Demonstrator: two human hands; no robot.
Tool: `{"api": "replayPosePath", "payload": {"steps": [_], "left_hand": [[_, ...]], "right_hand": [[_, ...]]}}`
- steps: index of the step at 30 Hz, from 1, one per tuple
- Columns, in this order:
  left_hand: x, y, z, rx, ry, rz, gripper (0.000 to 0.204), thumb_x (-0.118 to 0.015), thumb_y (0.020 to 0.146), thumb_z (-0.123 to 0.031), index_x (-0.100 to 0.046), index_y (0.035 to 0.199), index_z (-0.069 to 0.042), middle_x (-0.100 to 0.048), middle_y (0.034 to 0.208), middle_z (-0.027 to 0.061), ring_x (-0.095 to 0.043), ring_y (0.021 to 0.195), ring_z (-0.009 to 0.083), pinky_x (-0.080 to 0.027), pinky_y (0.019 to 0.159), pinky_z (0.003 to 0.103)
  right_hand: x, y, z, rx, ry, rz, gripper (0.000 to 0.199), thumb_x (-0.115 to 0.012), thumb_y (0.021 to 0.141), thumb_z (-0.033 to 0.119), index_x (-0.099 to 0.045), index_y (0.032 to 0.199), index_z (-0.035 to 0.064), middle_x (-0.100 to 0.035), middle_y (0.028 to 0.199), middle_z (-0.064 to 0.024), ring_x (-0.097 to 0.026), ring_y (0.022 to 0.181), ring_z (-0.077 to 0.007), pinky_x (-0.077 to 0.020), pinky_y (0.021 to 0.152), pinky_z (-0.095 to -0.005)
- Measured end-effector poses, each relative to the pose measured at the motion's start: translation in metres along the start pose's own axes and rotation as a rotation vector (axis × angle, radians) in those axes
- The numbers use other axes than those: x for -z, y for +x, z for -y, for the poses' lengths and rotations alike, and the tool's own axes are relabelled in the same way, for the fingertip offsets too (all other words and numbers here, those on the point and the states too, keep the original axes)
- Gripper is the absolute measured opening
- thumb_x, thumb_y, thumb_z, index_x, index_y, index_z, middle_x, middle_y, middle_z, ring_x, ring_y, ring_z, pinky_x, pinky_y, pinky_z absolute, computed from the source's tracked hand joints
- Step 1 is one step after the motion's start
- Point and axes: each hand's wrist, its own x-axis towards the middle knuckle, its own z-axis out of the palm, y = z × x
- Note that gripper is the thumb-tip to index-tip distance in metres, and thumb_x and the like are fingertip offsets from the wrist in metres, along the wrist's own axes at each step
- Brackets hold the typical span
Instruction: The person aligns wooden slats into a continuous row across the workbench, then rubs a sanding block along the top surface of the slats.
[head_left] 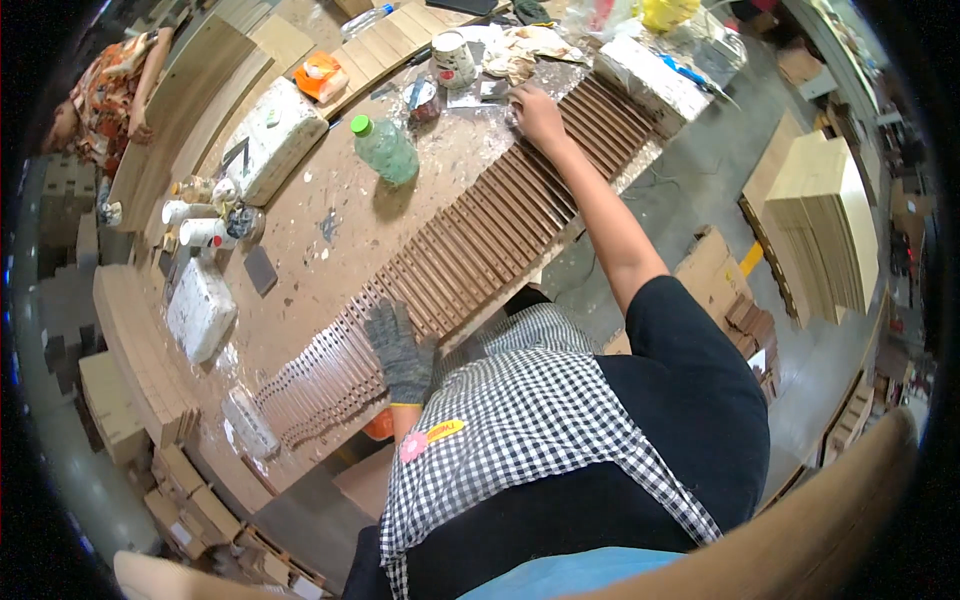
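Observation:
A long row of narrow brown wooden slats point(470, 235) lies side by side across the worktable, from near left to far right. My left hand point(398, 350), in a grey knitted glove, rests on the slats with its fingers stretched out. Bare, my right hand point(537, 115) reaches to the far edge of the row, its fingers bent together beside a small dark flat piece point(493, 90). What those fingers hold, if anything, is too small to make out. A paint-smeared white can point(453, 62) and a dark jar point(422, 100) stand close by.
A green-capped bottle point(386, 152) stands on the stained table point(310, 285). White blocks point(270, 140) sit along its left side, and another point(652, 82) at the row's far end. Stacked panels point(815, 220) stand to the right. Another person point(110, 95) is at the far left.

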Motion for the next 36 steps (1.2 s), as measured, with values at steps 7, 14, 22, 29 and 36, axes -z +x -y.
{"api": "replayPosePath", "payload": {"steps": [7,14,22,29,36], "left_hand": [[-0.037,0.036,-0.067,0.06,0.145,0.052,0.086,-0.066,0.085,-0.05,-0.039,0.153,-0.005,-0.031,0.161,0.0216,-0.026,0.15,0.0404,-0.013,0.124,0.056],[-0.038,0.039,-0.076,0.077,0.056,0.005,0.084,-0.074,0.081,-0.04,-0.043,0.15,-0.004,-0.037,0.158,0.0221,-0.031,0.147,0.0404,-0.014,0.124,0.055],[-0.031,0.106,-0.076,-0.129,-0.092,-0.095,0.073,-0.072,0.087,-0.035,-0.046,0.147,-0.002,-0.045,0.152,0.022,-0.037,0.144,0.0406,-0.019,0.122,0.054],[-0.083,0.334,-0.178,-0.445,-0.225,0.061,0.069,-0.067,0.092,-0.042,-0.047,0.148,-0.006,-0.04,0.156,0.0201,-0.029,0.149,0.0399,-0.018,0.124,0.051],[-0.158,0.461,-0.257,-0.443,-0.214,0.196,0.079,-0.055,0.094,-0.059,-0.045,0.15,-0.004,-0.037,0.159,0.0203,-0.022,0.151,0.0395,-0.014,0.125,0.048]], "right_hand": [[-0.032,0.053,-0.123,0.192,-0.105,0.25,0.043,-0.072,0.088,0.017,-0.065,0.13,0.0137,-0.069,0.109,-0.0108,-0.066,0.101,-0.0291,-0.0539,0.088,-0.0423],[0.043,0.003,-0.096,-1.089,1.856,0.336,0.033,-0.051,0.105,0.016,-0.049,0.129,-0.0074,-0.064,0.114,-0.0245,-0.067,0.093,-0.0271,-0.0617,0.075,-0.0327],[0.14,-0.135,-0.051,-1.184,1.636,0.122,0.042,-0.069,0.097,0.02,-0.058,0.135,0.0049,-0.065,0.112,-0.0089,-0.066,0.094,-0.0183,-0.0595,0.079,-0.0282],[0.161,-0.099,-0.208,-0.988,0.88,-0.047,0.044,-0.074,0.091,0.017,-0.064,0.133,0.0073,-0.071,0.108,-0.0081,-0.069,0.094,-0.0166,-0.0552,0.081,-0.0295],[0.126,-0.004,-0.21,-0.471,-0.068,-0.151,0.035,-0.072,0.088,0.022,-0.071,0.122,0.0121,-0.062,0.091,-0.017,-0.063,0.082,-0.0355,-0.0523,0.076,-0.0446]]}}
